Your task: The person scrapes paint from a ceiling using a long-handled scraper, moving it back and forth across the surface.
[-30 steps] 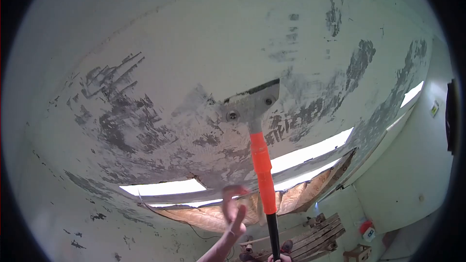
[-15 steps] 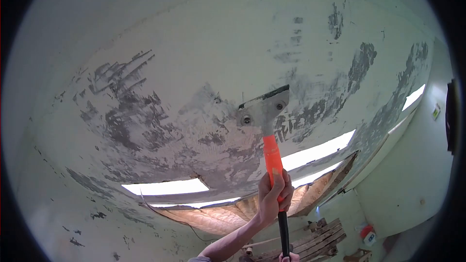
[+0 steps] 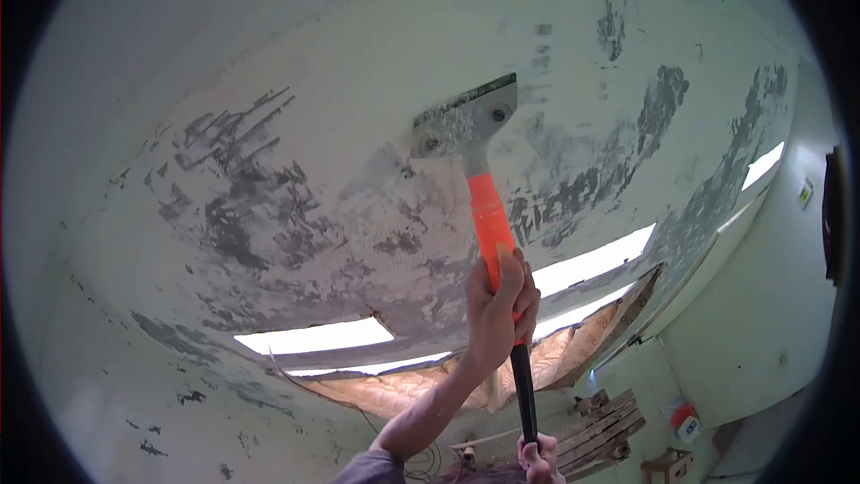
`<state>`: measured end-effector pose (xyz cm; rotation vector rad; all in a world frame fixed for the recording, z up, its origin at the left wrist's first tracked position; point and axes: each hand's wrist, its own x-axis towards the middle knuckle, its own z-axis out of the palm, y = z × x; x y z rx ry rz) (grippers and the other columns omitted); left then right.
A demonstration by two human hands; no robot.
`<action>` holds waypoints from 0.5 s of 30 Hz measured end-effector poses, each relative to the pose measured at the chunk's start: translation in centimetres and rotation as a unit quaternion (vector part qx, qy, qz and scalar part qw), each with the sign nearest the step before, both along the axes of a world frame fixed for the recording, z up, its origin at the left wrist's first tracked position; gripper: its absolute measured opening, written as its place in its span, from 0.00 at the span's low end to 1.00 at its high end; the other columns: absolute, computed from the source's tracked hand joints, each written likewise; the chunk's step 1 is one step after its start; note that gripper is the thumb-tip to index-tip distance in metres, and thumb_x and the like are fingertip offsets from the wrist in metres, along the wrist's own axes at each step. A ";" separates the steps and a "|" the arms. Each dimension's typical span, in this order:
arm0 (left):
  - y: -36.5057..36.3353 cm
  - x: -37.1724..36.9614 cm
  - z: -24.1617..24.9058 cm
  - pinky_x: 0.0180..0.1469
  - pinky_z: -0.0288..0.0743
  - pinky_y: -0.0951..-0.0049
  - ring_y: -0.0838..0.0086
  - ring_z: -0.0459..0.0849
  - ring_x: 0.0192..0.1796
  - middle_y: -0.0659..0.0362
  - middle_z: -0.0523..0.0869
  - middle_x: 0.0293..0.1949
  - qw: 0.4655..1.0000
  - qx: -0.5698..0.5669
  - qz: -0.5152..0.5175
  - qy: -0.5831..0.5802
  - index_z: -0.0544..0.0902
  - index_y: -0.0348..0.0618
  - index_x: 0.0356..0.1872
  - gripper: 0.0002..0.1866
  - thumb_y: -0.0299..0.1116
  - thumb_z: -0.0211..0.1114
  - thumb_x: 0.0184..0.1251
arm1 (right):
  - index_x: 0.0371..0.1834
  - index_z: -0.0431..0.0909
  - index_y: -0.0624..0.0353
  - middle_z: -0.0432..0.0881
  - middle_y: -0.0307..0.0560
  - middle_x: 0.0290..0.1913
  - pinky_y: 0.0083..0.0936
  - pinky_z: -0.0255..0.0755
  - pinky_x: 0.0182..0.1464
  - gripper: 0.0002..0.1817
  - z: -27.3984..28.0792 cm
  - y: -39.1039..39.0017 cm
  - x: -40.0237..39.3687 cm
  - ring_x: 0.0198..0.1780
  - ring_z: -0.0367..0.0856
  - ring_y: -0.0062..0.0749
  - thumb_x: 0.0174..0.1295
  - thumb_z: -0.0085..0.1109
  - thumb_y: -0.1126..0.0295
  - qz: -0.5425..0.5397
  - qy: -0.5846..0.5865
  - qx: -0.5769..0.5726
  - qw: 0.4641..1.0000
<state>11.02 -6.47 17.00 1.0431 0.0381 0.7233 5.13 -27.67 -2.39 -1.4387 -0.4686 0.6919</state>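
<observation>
A long scraper (image 3: pixel 493 215) with a wide metal blade, an orange sleeve and a black handle reaches up to the patchy painted ceiling (image 3: pixel 358 63). Its blade lies at or close against the pale surface, tilted up to the right. My left hand (image 3: pixel 502 309) is wrapped round the lower orange part. Lower down, at the bottom edge of the view, my right hand (image 3: pixel 539 459) grips the end of the black handle. Grey patches of stripped paint surround the blade on both sides.
Bright window openings (image 3: pixel 313 337) lie beyond the ceiling, with a tan quilted cloth (image 3: pixel 403 388) below them. Wooden planks (image 3: pixel 587 435), a small stool (image 3: pixel 667 463) and a red and white container (image 3: pixel 686 423) stand lower right. A dark object (image 3: pixel 835 215) hangs at the far right.
The scraper blade has moved up and slightly left across the ceiling. Both hands have risen with it, and more of my right hand and left sleeve shows.
</observation>
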 end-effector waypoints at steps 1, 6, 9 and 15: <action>-0.2 -0.2 -1.2 0.08 0.56 0.81 0.85 0.64 0.08 0.68 0.64 0.14 1.000 -0.012 0.001 0.023 0.67 0.44 0.30 0.19 0.45 0.52 0.81 | 0.25 0.72 0.55 0.65 0.29 0.19 0.24 0.51 0.21 0.28 0.1 -0.2 -0.1 0.22 0.61 0.16 0.70 0.51 0.41 0.005 -0.006 0.050 0.999; -1.6 -0.7 -3.8 0.07 0.56 0.81 0.85 0.63 0.08 0.69 0.64 0.13 0.997 -0.019 0.007 0.081 0.68 0.44 0.31 0.18 0.43 0.53 0.80 | 0.24 0.70 0.55 0.65 0.30 0.19 0.24 0.52 0.22 0.28 0.7 -3.4 0.0 0.22 0.61 0.17 0.71 0.50 0.41 0.030 0.055 -0.023 0.998; -2.1 -0.3 -3.7 0.07 0.56 0.81 0.85 0.63 0.09 0.69 0.64 0.13 0.997 -0.023 0.047 0.055 0.68 0.44 0.29 0.18 0.44 0.53 0.80 | 0.24 0.70 0.56 0.64 0.30 0.18 0.24 0.52 0.21 0.28 -1.1 -3.8 -0.6 0.21 0.61 0.17 0.71 0.50 0.42 0.007 0.022 -0.016 1.000; -0.3 0.0 -0.7 0.08 0.56 0.80 0.84 0.64 0.08 0.69 0.64 0.12 0.998 -0.008 0.042 0.056 0.66 0.45 0.25 0.21 0.44 0.55 0.79 | 0.24 0.69 0.57 0.63 0.30 0.19 0.26 0.52 0.23 0.28 -3.2 -2.4 0.8 0.23 0.60 0.17 0.71 0.52 0.43 0.002 -0.045 0.023 0.999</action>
